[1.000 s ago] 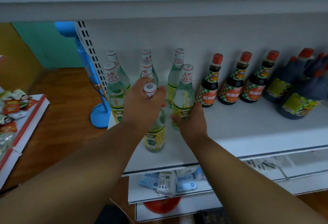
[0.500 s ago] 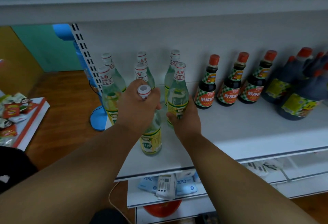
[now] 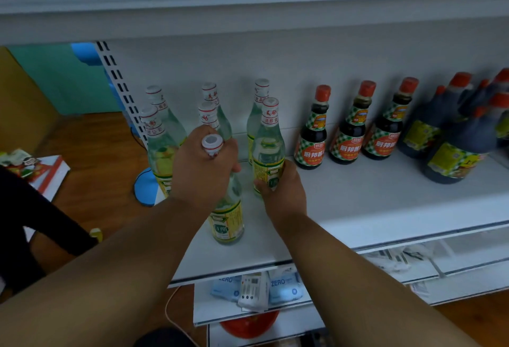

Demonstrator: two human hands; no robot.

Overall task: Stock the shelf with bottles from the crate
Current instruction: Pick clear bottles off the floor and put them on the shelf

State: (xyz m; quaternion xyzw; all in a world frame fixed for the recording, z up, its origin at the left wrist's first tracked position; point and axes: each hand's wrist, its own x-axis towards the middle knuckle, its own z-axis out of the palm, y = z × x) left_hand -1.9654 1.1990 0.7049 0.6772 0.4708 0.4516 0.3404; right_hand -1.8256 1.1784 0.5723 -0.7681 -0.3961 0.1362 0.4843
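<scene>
Two clear bottles are in hand at the left end of the shelf. The left hand is wrapped around the neck and shoulder of the near bottle, which stands closest to the shelf's front edge with its white cap poking up between the fingers. The right hand is closed on the lower body of the second bottle, over its yellow label, just behind and to the right. Five more like them stand toward the back wall; dark sauce bottles line the right. These look like full glass: heavy for their size, rigid, smooth and breakable. I judge a low grip on the labelled body steadier than the neck, and bottles should meet gently, since the rows sit close
</scene>
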